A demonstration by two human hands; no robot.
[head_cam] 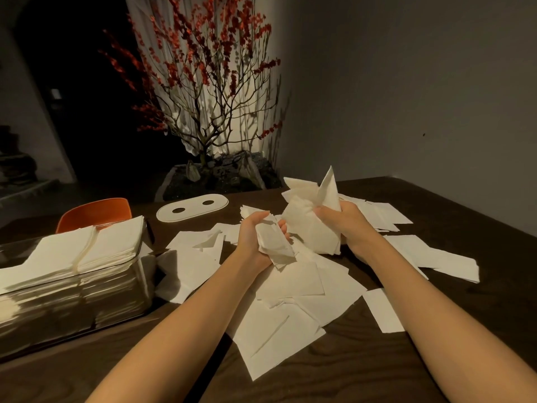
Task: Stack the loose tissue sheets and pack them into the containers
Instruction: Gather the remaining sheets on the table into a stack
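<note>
Several loose white tissue sheets (293, 312) lie scattered over the dark wooden table (363, 370). My left hand (255, 237) grips a small folded bunch of tissues (276, 242) just above the pile. My right hand (345, 225) holds a bigger, ragged bunch of tissues (311, 222) whose corners stick upward. The two bunches almost touch. At the left stands a clear container (87, 298) filled to the rim with stacked tissues (72, 251).
A white oval lid (193, 210) with two holes lies at the back of the table. An orange chair back (96, 212) shows behind the container. A potted branch with red blossoms (209, 112) stands beyond the table's far edge. A grey wall closes the right side.
</note>
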